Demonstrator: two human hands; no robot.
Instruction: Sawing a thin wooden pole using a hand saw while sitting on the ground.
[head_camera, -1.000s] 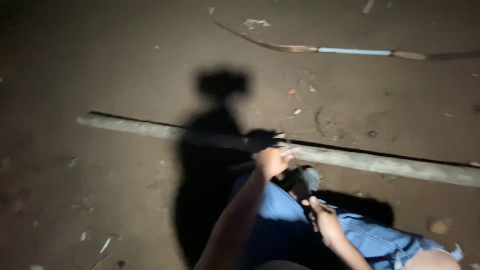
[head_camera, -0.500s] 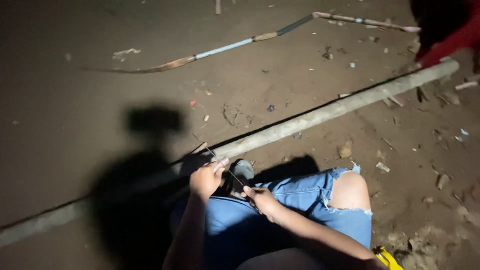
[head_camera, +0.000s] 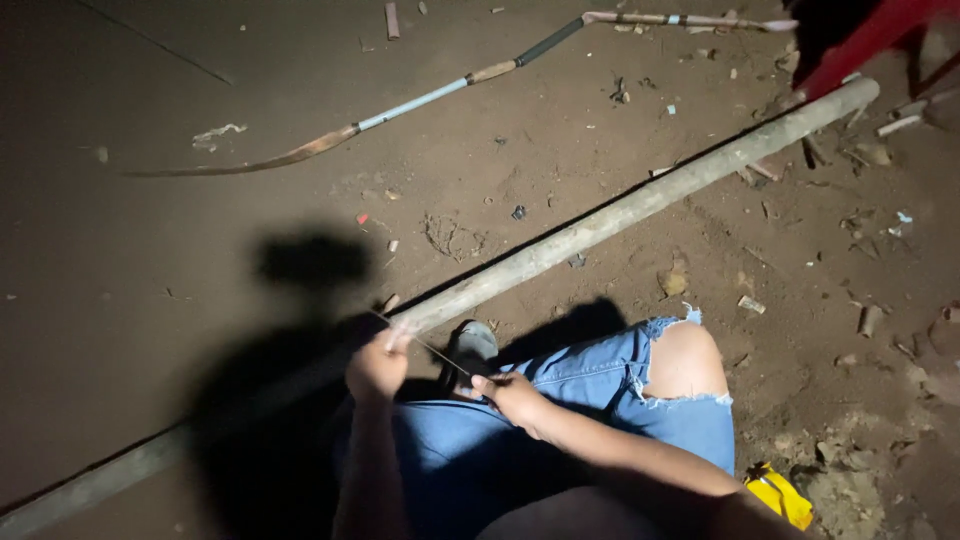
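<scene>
My left hand (head_camera: 377, 365) and my right hand (head_camera: 510, 393) pinch the two ends of a thin pale sliver or strand (head_camera: 425, 347) held taut between them, over my lap. I sit on the ground in torn blue jeans (head_camera: 610, 385), knee bare. A long pale wooden pole (head_camera: 620, 215) lies diagonally on the dirt just beyond my hands, from lower left to upper right. My grey shoe tip (head_camera: 474, 342) shows between the hands and the pole.
A curved bow-like stick with a light blue wrapped section (head_camera: 430, 97) lies farther out on the dirt. A red plastic object (head_camera: 865, 35) stands at the top right. A yellow item (head_camera: 778, 494) sits by my thigh. Small debris litters the ground; my shadow falls left.
The view has swung so the pole now runs steeper and more of the right side shows. My hands stay together on the thin strand, slightly farther apart.
</scene>
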